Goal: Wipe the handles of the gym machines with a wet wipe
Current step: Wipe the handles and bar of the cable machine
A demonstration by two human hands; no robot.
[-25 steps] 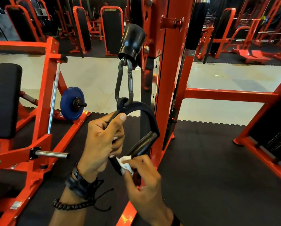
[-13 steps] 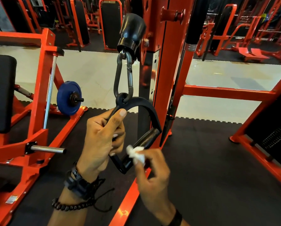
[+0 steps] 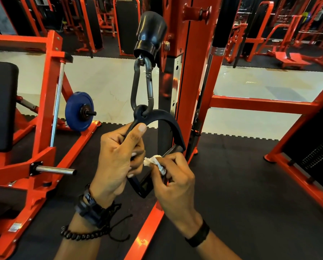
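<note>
A black D-shaped cable handle (image 3: pixel 168 121) hangs from a grey carabiner (image 3: pixel 141 85) under a black rubber stopper (image 3: pixel 150 34) on the orange cable machine. My left hand (image 3: pixel 119 160) grips the handle's left strap, thumb up near the top ring. My right hand (image 3: pixel 175 182) holds a crumpled white wet wipe (image 3: pixel 154 162) wrapped around the handle's grip bar (image 3: pixel 172 150), most of which is hidden by my fingers.
The orange upright of the cable machine (image 3: pixel 192 72) stands right behind the handle. A plate-loaded machine (image 3: pixel 44 109) with a blue weight plate (image 3: pixel 79 111) and a chrome peg (image 3: pixel 55 170) is at the left. An orange frame rail (image 3: pixel 260 105) and dark rubber floor lie at the right.
My right hand has slid the wipe up along the grip bar toward its upper right end. My left hand keeps its hold on the strap.
</note>
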